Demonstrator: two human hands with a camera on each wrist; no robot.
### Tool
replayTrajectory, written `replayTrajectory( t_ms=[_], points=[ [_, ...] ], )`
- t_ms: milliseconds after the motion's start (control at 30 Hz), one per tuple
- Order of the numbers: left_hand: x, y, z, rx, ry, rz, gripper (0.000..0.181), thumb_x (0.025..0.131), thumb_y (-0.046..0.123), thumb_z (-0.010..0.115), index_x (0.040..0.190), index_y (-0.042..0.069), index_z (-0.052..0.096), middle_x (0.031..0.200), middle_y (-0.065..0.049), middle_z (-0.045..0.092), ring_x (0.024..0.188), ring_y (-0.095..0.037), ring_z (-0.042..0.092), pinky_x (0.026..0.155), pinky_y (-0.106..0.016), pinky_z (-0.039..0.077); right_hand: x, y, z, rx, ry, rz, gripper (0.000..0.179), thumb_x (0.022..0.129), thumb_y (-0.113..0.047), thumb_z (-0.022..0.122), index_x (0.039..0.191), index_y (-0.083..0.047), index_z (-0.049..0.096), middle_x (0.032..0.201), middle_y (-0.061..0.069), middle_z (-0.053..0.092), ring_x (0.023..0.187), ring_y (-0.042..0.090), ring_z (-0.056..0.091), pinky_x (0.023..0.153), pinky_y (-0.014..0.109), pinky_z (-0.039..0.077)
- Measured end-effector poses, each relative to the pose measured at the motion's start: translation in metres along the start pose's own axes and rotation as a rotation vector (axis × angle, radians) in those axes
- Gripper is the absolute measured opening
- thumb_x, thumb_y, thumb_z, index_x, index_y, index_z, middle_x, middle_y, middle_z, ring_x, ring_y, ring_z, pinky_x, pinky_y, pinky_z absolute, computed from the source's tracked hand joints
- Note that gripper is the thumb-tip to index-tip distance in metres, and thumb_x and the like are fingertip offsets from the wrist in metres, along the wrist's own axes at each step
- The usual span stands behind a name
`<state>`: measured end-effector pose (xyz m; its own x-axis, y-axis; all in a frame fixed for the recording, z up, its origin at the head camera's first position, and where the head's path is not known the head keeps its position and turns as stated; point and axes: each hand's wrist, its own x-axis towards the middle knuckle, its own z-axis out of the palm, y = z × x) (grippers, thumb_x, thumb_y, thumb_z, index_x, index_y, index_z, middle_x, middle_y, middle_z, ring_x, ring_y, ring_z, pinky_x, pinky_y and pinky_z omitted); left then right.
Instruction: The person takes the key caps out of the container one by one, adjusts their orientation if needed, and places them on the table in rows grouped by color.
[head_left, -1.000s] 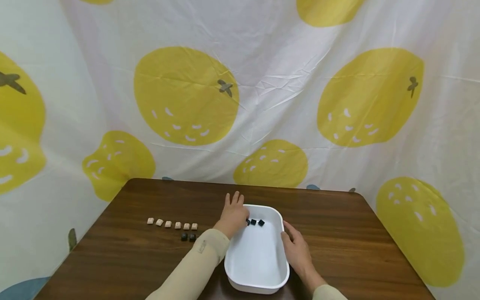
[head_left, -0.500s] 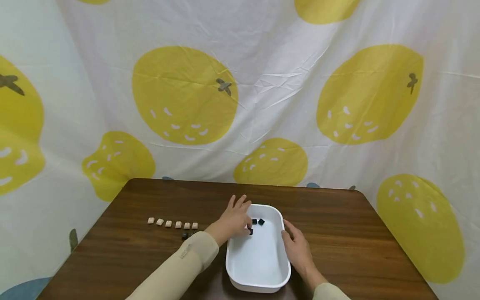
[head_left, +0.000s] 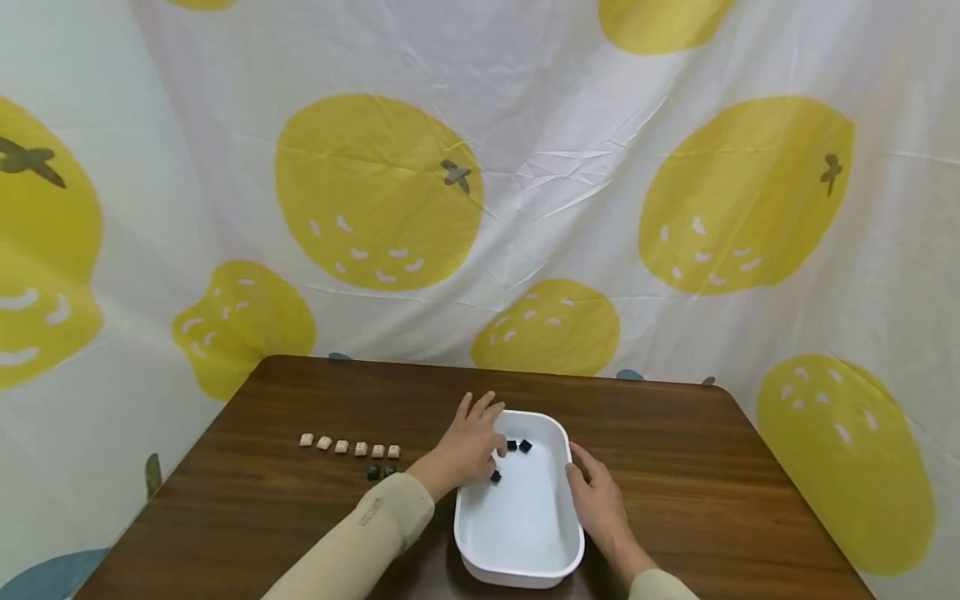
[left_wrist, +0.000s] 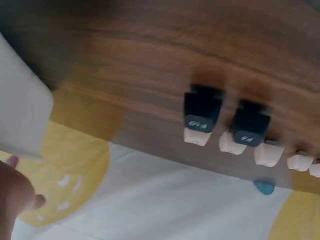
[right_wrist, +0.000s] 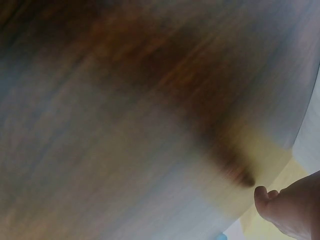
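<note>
In the head view a white tray stands before me on the wooden table. My left hand reaches over its left rim, outer fingers spread upward, thumb and index finger apart. A black keycap lies inside the tray just below that thumb. Two more black keycaps sit near the tray's far end. Against the tray's right wall my right hand rests with its fingers along the outside. The left wrist view shows two black keycaps marked with lettering on the table, beside the tray.
Left of the tray, a row of several cream keycaps lies on the table, with two black keycaps just in front of its right end. Behind the table hangs a white cloth printed with lemons.
One black keycap in the tray has moved from the far-end group toward me, along with my left hand's thumb. The thumb and index finger now stand apart. My right hand stays at the tray's side.
</note>
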<state>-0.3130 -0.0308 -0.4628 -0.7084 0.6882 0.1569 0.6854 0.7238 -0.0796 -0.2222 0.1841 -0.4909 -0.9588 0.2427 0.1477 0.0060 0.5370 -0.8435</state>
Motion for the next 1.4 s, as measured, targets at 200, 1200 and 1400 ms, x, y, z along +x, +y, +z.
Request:
replayTrajectory(
  t_ms=[200, 1200, 1400],
  points=[
    [-0.002, -0.002, -0.001, 0.075, 0.056, 0.125, 0.018, 0.086, 0.019, 0.073, 0.08, 0.036, 0.073, 0.151, -0.003, 0.044, 0.148, -0.03, 0.021, 0.118, -0.057, 0.007, 0.002, 0.001, 0.0, 0.001, -0.001, 0.001, 0.044, 0.102, -0.025, 0.05, 0.143, -0.009, 0.053, 0.144, 0.025, 0.047, 0.133, 0.042, 0.044, 0.107, 0.057, 0.036],
    [0.009, 0.011, -0.006, 0.147, -0.117, 0.027, 0.013, 0.08, 0.041, 0.081, 0.081, 0.032, 0.073, 0.147, -0.007, 0.046, 0.147, -0.03, 0.024, 0.119, -0.054, 0.012, 0.003, 0.001, 0.003, -0.057, 0.033, -0.042, 0.041, 0.101, -0.018, 0.052, 0.138, -0.003, 0.056, 0.142, 0.026, 0.049, 0.134, 0.043, 0.042, 0.11, 0.058, 0.032],
    [0.009, 0.008, -0.007, 0.173, -0.137, 0.012, 0.011, 0.089, 0.038, 0.073, 0.098, 0.036, 0.077, 0.156, -0.007, 0.037, 0.15, -0.031, 0.016, 0.119, -0.055, 0.01, 0.004, 0.0, 0.002, -0.054, 0.033, -0.041, 0.041, 0.101, -0.019, 0.051, 0.138, -0.003, 0.056, 0.142, 0.026, 0.049, 0.134, 0.043, 0.042, 0.11, 0.058, 0.032]
  ],
)
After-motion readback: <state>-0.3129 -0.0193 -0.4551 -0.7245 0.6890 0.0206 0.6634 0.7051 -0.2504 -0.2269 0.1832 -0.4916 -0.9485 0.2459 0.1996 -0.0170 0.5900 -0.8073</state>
